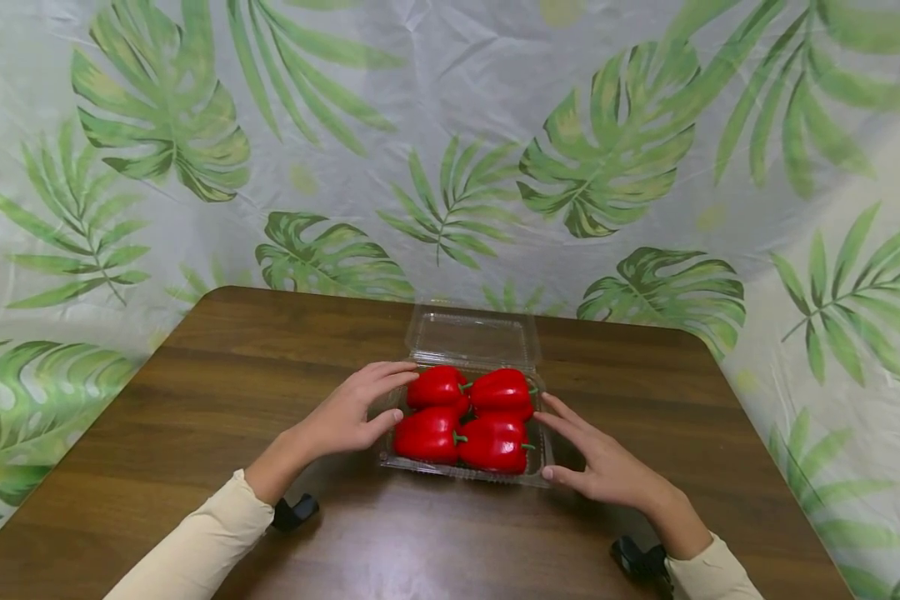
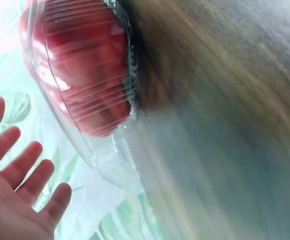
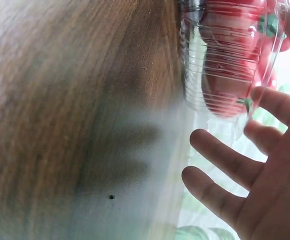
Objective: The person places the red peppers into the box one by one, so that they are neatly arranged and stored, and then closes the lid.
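Several glossy red bell peppers [image 1: 427,435] with green stems lie in two rows inside a clear plastic clamshell container [image 1: 457,473], whose lid [image 1: 471,335] is folded back towards the far side. My left hand [image 1: 351,417] is at the container's left side, fingers extended and thumb apart; in the left wrist view, a gap shows between the fingers and the ribbed wall. On the other side, my right hand [image 1: 603,462] spreads its fingers along the right rim. In the right wrist view, some fingertips [image 3: 258,93] appear to touch that rim. Neither hand grips anything.
The container stands on a dark brown wooden table [image 1: 330,542], near its back edge. Behind hangs a pale curtain [image 1: 465,100] printed with green leaves. A black strap device [image 1: 296,512] is on the left wrist, another [image 1: 637,557] on the right.
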Demonstrator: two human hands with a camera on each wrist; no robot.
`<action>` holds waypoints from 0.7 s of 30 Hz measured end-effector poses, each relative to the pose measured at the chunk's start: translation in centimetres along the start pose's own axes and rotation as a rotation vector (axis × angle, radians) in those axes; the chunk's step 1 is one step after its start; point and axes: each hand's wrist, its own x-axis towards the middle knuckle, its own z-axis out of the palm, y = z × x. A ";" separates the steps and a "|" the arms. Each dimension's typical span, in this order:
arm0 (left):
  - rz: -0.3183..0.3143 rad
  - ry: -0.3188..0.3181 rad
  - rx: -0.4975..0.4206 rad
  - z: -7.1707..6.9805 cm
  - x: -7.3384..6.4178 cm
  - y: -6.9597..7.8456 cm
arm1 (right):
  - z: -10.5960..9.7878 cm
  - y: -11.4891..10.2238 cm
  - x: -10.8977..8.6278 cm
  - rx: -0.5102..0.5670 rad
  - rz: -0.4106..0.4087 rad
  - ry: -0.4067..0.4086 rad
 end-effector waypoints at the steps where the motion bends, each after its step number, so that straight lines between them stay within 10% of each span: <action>1: -0.011 0.000 -0.012 0.0 -0.1 -0.1 | 0.0 0.0 0.0 0.001 0.001 -0.002; 21: -0.219 0.029 -0.034 0.3 3.1 -5.4 | 0.1 0.0 0.1 0.023 0.019 -0.010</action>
